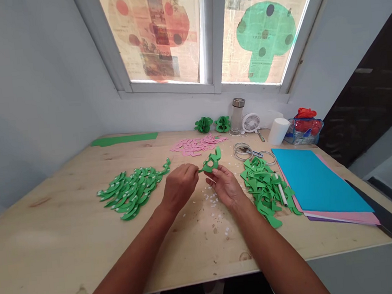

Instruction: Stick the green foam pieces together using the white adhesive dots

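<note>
A curled green foam cutout (210, 163) with looped parts is held up above the middle of the table. My left hand (181, 180) is closed, its fingertips pinching the thin left end of that cutout. My right hand (225, 183) grips its lower right side between thumb and fingers, palm partly turned up. To the left lies a pile of green leaf-shaped foam pieces (135, 187) with small white patches. Small white paper bits (212, 198) are scattered beneath my hands.
Pink cutouts (196, 144) and two green foam balls (203, 125) lie behind. Green scraps (260, 184), a white marker (281, 192), tape rolls (243, 151) and blue sheets (319, 179) are right. A bottle (237, 117) and fan (251, 122) stand by the window.
</note>
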A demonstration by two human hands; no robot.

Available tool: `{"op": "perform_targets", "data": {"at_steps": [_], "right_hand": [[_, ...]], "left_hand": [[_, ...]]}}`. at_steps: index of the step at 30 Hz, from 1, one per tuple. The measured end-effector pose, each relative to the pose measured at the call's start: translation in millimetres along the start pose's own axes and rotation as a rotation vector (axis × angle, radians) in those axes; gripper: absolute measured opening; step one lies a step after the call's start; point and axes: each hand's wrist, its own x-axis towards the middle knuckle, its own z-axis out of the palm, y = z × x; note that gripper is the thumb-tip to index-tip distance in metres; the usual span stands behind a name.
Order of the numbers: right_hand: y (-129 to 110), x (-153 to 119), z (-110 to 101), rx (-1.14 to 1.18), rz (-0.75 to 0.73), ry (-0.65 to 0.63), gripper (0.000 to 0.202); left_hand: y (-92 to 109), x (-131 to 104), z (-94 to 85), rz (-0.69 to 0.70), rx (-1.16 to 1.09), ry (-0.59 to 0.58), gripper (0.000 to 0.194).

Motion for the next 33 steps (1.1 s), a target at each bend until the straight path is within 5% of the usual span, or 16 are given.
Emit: {"op": "perform_targets", "data": {"at_steps": [8,18,26,29,33], "right_hand": [[2.7,1.3,-0.3,-0.067,0.002,-0.008,0.019],[3.6,1.5,-0.7,-0.075,-0.012,0.014,0.018],[4.9,1.5,0.1,-0.096,0.009,-0.011,0.018],[5.3,1.7,0.1,-0.136,0.009,-0.002,0.020],[5.3,1.8,0.9,-0.155,0.016,-0.010,0.020]], "left_hand": [[9.7,-11.4,9.6,0.143,0.040,-0.022,0.026],[13.6,-16.3,7.0,0.059,-0.189,0.029,0.020],[5.6,-11.4,2.9,-0.421,-0.663,0.082,0.017],[4.2,-3.0,3.0,-0.679,-1.059,-0.024,0.022],[2.7,5.0,3.0,-0.862,-1.471,-0.197,0.026]]}}
